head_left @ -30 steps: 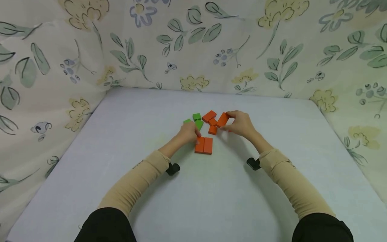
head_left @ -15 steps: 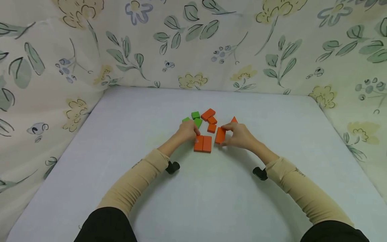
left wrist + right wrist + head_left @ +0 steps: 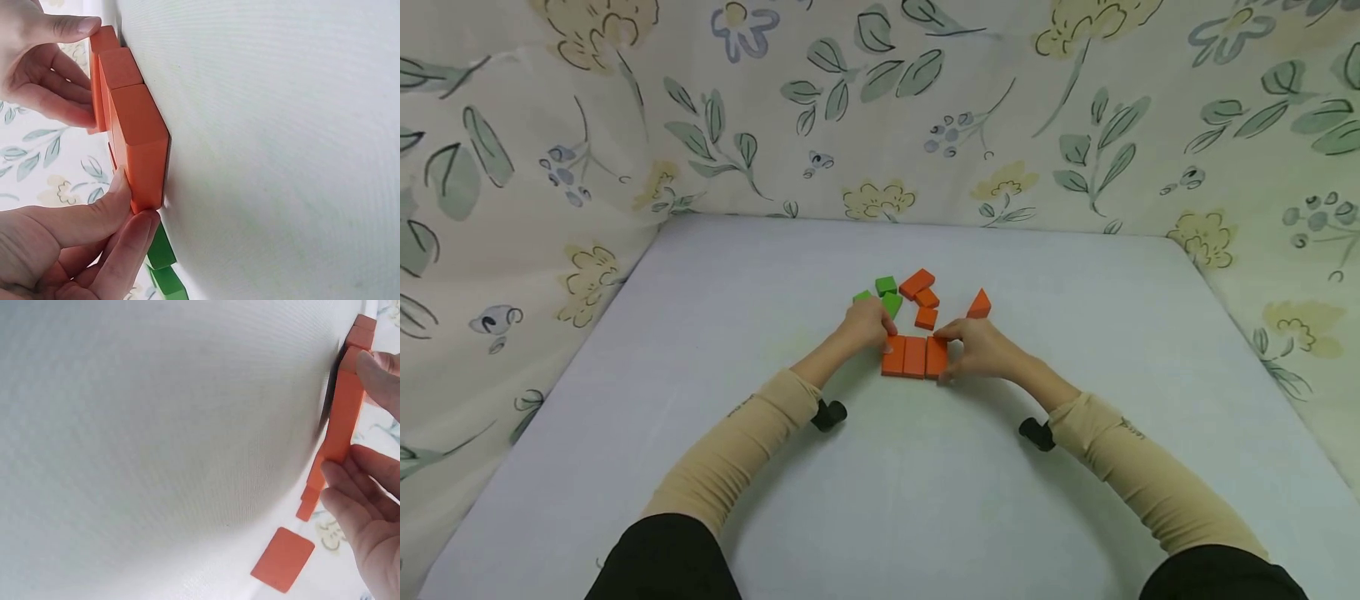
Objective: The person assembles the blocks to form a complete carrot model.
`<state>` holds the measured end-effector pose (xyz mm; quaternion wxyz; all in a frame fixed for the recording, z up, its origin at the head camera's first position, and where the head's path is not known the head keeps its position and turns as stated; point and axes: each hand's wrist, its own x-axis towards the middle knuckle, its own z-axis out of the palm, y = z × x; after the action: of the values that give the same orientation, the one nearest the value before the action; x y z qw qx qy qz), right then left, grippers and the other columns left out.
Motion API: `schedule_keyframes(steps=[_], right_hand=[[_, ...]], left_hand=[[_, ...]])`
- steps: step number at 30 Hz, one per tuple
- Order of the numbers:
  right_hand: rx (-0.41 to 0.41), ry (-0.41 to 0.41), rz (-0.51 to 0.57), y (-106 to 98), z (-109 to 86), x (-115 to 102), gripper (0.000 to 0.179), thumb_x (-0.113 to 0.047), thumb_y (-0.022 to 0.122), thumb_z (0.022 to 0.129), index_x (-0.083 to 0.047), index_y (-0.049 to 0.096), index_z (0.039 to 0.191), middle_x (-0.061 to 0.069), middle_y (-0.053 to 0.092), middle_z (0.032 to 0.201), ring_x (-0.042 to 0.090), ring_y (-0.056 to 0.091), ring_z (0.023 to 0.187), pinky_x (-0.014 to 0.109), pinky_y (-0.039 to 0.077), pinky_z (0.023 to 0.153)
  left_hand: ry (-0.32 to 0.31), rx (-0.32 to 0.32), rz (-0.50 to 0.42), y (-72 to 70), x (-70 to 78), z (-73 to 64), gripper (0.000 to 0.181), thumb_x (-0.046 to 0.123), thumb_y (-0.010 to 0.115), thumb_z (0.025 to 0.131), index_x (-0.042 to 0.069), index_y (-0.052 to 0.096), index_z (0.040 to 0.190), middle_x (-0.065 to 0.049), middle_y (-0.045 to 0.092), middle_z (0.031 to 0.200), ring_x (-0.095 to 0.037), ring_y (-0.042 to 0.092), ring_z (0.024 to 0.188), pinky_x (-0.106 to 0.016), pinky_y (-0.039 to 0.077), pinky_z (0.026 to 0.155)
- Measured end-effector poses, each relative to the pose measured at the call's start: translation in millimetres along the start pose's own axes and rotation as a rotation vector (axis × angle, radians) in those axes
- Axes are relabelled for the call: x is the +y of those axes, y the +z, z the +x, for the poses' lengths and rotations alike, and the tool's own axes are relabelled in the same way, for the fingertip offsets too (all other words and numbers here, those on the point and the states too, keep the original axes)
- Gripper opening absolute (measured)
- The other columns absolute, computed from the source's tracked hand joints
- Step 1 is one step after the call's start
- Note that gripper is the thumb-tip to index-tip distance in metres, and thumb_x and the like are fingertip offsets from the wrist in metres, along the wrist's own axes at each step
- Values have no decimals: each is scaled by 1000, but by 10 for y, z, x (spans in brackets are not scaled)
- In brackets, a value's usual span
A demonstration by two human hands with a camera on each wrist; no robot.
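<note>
Three flat orange blocks lie side by side on the white table [image 3: 880,483]. My left hand [image 3: 865,323] has thumb and index finger on the far end of the leftmost block [image 3: 892,364], pinching its corner in the left wrist view. Between the hands is the middle block [image 3: 914,358]. My right hand [image 3: 985,348] grips the rightmost block [image 3: 342,419] by its near and far ends, thumb nearest me. A thin gap shows between this block and the middle one in the head view.
Beyond the row lie several loose pieces: an orange rectangular block [image 3: 917,283], two small orange blocks [image 3: 927,318], and green blocks [image 3: 886,286] partly behind my left hand. An orange triangular block [image 3: 980,302] stands behind my right hand. Floral cloth [image 3: 880,108] backs the table.
My right hand has brought an orange block from the loose group toward me, then left, to the right end of the row. The triangular block has come into view. My left hand stays put.
</note>
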<state>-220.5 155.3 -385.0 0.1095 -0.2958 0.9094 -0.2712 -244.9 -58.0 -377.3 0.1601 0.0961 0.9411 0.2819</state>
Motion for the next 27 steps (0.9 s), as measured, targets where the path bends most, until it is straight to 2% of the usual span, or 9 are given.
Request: schedule_keyframes(steps=[4,11,18,21,23,27], right_hand=[[-15,-15,-4,20,8,4,66,-18,89,69,11,62,122,23,64,121,36,56,117,48,44,99],[-34,7,-15,25,4,-4,67,-18,88,70,10,61,124,22,63,122,35,56,117,48,44,99],[-78,-10,-38,-1,15,3,70,-22,87,72,11,58,127,23,61,126,35,55,117,47,44,99],[-97,34,-4,-71,27,15,69,-23,85,75,10,57,129,23,59,129,36,55,118,48,45,98],[-76,81,26,-126,55,24,63,-23,80,81,9,57,130,23,59,128,37,55,118,49,46,97],[34,157,77,-189,165,33,45,-16,70,90,8,60,126,24,63,122,37,59,112,47,50,91]], left_hand=[[-10,6,-14,7,5,-7,23,-1,80,77,-1,75,100,-13,71,103,-26,60,102,-34,51,88],[-11,9,-17,3,27,-13,23,-2,79,77,-1,75,100,-14,70,103,-26,61,100,-34,52,85],[-14,4,18,-13,47,-22,24,-1,80,77,-1,75,100,-13,71,105,-26,61,103,-33,51,87],[-14,0,13,-4,45,-13,25,-1,80,76,-1,75,101,-13,71,105,-26,61,103,-33,51,87],[-15,-4,5,-3,45,-9,26,-1,80,76,-1,75,102,-13,70,106,-26,61,103,-33,51,86],[-32,-5,-1,-9,49,-5,26,-1,80,76,0,75,102,-13,70,107,-25,60,102,-32,52,85]])
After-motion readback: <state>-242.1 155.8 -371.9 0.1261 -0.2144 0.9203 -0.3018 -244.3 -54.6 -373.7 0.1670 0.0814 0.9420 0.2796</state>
